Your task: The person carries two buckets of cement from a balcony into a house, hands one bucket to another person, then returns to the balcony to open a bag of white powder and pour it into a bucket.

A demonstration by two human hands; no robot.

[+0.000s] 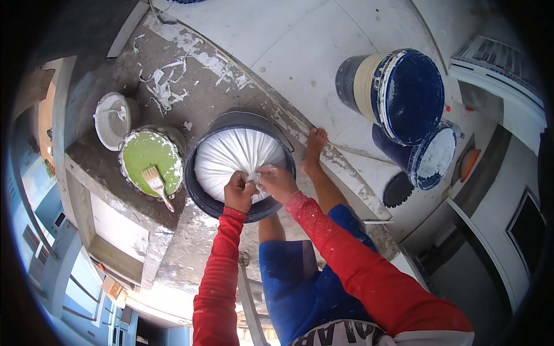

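Observation:
A white plastic bag [234, 151], full and rounded, sits inside a dark bucket [199, 187] in front of me. Its plastic is gathered in pleats toward a twisted neck near the bucket's near side. My left hand [240, 192] pinches the gathered neck from the left, fingers closed. From the right, my right hand [277, 183] grips the same neck with curled fingers. Both hands meet there, just above the bag. What fills the bag is hidden.
Left of the bucket, a paintbrush [154, 180] lies on a green lid [135, 151]; a small white pail [109, 124] stands behind. Dark blue buckets [411, 95] stand at right, near a black lid [398, 189]. White scraps [164, 86] litter the floor. My bare foot [314, 147] is beside the bucket.

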